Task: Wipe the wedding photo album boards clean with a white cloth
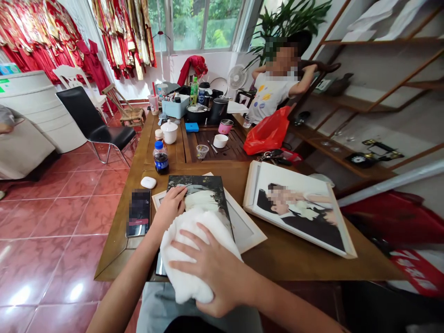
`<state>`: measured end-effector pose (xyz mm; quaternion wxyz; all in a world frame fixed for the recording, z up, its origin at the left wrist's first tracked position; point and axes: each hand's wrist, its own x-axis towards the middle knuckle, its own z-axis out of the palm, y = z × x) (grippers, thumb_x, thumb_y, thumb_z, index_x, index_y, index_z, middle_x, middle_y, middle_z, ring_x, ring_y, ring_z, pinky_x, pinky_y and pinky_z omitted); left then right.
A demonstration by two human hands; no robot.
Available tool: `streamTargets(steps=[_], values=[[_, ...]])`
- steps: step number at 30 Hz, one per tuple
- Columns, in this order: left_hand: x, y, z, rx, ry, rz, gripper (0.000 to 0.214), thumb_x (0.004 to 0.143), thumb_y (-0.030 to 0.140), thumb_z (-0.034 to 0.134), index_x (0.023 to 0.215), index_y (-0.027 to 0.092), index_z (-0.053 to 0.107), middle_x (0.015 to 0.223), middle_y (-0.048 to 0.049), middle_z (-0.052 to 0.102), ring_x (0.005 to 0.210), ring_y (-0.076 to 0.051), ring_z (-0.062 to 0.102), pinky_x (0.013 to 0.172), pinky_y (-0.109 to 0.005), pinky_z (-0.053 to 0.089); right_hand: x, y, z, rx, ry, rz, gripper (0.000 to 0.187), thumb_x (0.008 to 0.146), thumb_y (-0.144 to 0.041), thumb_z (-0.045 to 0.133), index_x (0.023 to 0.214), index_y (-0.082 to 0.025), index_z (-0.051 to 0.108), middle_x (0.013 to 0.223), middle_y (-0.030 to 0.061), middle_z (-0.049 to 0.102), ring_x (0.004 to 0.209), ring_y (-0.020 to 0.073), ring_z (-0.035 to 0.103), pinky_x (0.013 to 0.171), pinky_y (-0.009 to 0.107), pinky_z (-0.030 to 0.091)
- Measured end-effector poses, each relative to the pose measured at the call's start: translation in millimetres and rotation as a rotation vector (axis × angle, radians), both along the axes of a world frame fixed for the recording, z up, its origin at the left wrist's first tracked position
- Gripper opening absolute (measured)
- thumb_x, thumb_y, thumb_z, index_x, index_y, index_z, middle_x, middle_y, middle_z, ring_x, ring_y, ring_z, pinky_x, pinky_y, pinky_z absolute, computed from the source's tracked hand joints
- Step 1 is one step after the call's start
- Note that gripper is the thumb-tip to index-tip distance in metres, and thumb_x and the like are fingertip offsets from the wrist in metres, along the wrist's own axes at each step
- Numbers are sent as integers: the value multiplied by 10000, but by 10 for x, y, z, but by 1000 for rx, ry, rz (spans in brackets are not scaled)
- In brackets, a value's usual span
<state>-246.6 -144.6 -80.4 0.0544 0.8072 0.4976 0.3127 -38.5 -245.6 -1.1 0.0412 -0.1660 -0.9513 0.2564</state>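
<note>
A dark photo print [203, 194] lies on a white picture frame [244, 229] at the near edge of the wooden table [277, 259]. My left hand [171, 206] rests on the print's left edge, fingers curled over it. Spread flat, my right hand [211, 268] presses a white cloth [189, 249] down on the print's near end.
A phone [139, 212] and white earbud case [148, 182] lie left of the print. A second framed photo [298, 208] lies to the right. Behind are a cola bottle [161, 157], cups, a tea tray, a red bag [268, 132]. A seated person [274, 88] is at the far end.
</note>
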Motion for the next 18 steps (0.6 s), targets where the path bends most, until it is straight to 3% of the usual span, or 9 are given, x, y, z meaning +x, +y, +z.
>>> streamTargets(steps=[6,14,18], values=[[-22,-14,16,-8,-27,-26,405,992,182,444,1351,165,632,1390,-146,638,1336,-257,574,1168,-498,454,-33,4,-14,-13,21,-6,800,764,-532,659,1507,-313,459,1627,95,390,1510,432,233,1180,730,-25],[44,-143,159,-58,-37,17,406,1006,177,437,1367,163,622,1415,-126,629,1358,-256,551,1203,-498,419,553,-39,126,-77,-158,-204,861,603,-274,679,1446,-377,538,1637,39,382,1524,426,227,1192,714,-29],[55,-144,155,-57,-35,23,408,999,169,443,1364,152,625,1413,-135,628,1358,-260,550,1203,-504,414,626,-41,118,-76,-182,-231,885,599,-259,656,1465,-386,522,1654,24,348,1529,435,206,1180,731,-40]])
